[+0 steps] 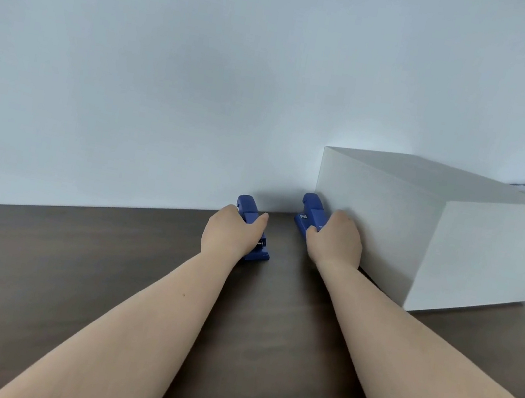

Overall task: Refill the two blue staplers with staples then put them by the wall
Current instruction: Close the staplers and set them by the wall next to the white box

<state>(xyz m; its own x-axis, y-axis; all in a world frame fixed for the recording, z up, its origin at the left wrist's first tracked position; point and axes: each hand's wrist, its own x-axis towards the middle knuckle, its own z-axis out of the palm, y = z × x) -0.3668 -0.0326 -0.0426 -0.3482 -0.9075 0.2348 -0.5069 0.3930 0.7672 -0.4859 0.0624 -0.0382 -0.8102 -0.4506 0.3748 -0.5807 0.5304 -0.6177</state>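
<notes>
Across a dark brown wooden tabletop (34, 265), two bare forearms stretch forward toward a plain pale wall (172, 62). Furthest left of the objects, the left hand (230, 232) curls over a small blue plastic stapler (252, 218), fingers on its far side and thumb on the near side, gripping its body. This left stapler lies flat on the table, its rounded rear end just short of the wall and its front end poking out beneath the wrist. A strip of bare table separates it from a second blue plastic stapler (311, 212), which also lies on the table with its far end close to the wall. The right hand (335, 240) wraps over its nearer half, closed around it. Right of that hand, touching or nearly touching it, stands a large white rectangular box (439, 235), set against the wall.
</notes>
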